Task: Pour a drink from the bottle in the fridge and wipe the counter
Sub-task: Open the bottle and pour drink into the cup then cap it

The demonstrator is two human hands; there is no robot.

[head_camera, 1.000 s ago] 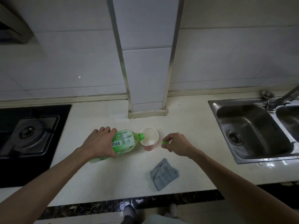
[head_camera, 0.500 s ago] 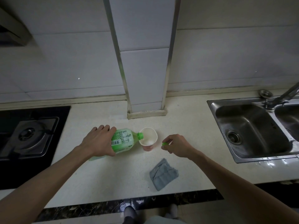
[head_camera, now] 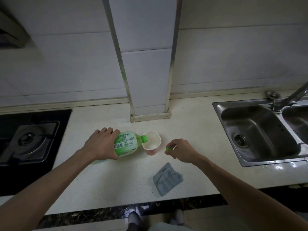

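The left hand [head_camera: 101, 145] wraps its grip round the bottle [head_camera: 127, 144], which is tipped with its mouth over the left rim of the cup [head_camera: 152, 145]; a slow tilt should avoid knocking the light cup. Right of the cup, the right hand [head_camera: 180, 150] pinches the cap [head_camera: 168, 148]. The cloth [head_camera: 167, 179] lies on the table [head_camera: 116, 180] nearer than the cup, out of the pour's way.

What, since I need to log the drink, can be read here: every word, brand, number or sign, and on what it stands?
Label on the bottle: a white panel of small print, too blurred to read.
Barcode on that label: bars show, digits unreadable.
Cup: reddish print low on its wall, no letters legible.
Green cap and cloth: no text seen.
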